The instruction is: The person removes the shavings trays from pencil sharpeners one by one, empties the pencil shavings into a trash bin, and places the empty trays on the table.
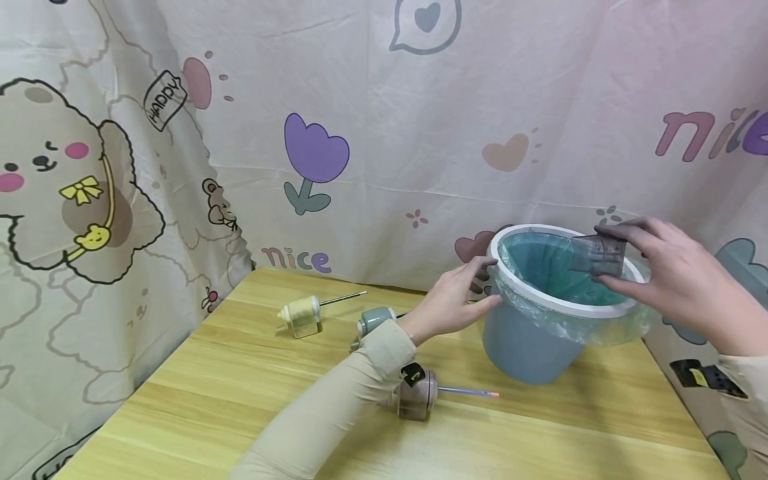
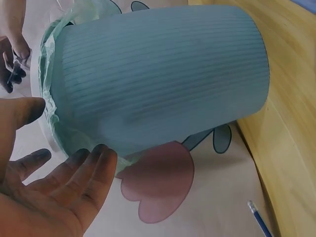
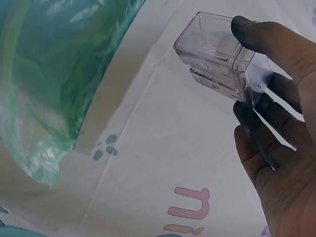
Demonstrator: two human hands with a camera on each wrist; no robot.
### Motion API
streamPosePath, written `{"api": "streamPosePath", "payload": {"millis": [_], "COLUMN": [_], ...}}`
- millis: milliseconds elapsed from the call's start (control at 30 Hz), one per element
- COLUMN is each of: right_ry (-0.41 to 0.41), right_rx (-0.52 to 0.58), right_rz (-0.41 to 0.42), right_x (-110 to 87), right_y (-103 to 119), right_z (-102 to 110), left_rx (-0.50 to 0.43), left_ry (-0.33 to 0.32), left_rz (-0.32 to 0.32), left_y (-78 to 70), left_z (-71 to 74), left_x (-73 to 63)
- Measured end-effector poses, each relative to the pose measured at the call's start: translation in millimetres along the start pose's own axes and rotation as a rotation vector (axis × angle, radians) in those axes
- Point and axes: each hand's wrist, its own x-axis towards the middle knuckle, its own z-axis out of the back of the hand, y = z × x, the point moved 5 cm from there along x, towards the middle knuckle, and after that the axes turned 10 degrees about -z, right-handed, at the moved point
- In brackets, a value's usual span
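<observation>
My right hand point(image 1: 678, 273) pinches a small clear plastic shavings drawer point(image 1: 597, 255) between thumb and fingertips, above the opening of a blue-grey trash bin point(image 1: 528, 347). In the right wrist view the drawer point(image 3: 212, 54) is tilted, with dark smudges near the fingers. A translucent green bag point(image 1: 540, 267) lines the bin and folds over its white rim. Beside the rim's left side is my left hand point(image 1: 459, 297), its fingers spread and loosely bent, gripping nothing. Dark smudges mark the fingertips of both hands. Whether the left fingertips touch the rim, I cannot tell.
On the wooden table point(image 1: 240, 373) lie a yellow pencil sharpener point(image 1: 303, 317), a green one point(image 1: 377, 319) partly behind my left wrist, and a brownish one point(image 1: 418, 397) with a pencil point(image 1: 468, 391) in it. A patterned curtain point(image 1: 384, 133) hangs behind the table.
</observation>
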Motion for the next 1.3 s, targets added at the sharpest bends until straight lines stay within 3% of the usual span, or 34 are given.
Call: {"api": "streamPosePath", "payload": {"millis": [333,600,800,1067,1300], "right_ry": [-0.06,-0.081,-0.102,-0.041,-0.001], "right_rx": [0.041,0.135,0.21,0.221,0.223], "right_rz": [-0.071,-0.098,-0.12,-0.206,-0.229], "right_x": [-17.8,-30.5,-39.1,-50.2,-57.8], "right_y": [6.6,18.6,24.2,28.2,30.9], "right_z": [5.0,4.5,-1.3,-12.6,-18.0], "left_rx": [-0.007,0.045,0.034,0.036,0.047], "left_ry": [0.011,0.058,0.074,0.106,0.13], "left_rz": [-0.007,-0.011,-0.016,-0.009,0.013], "left_y": [6.9,9.2,11.8,16.3,20.3], "left_z": [9.7,12.2,15.4,16.3,14.9], "left_x": [-16.6,-33.2,-44.9,-60.4,-71.9]}}
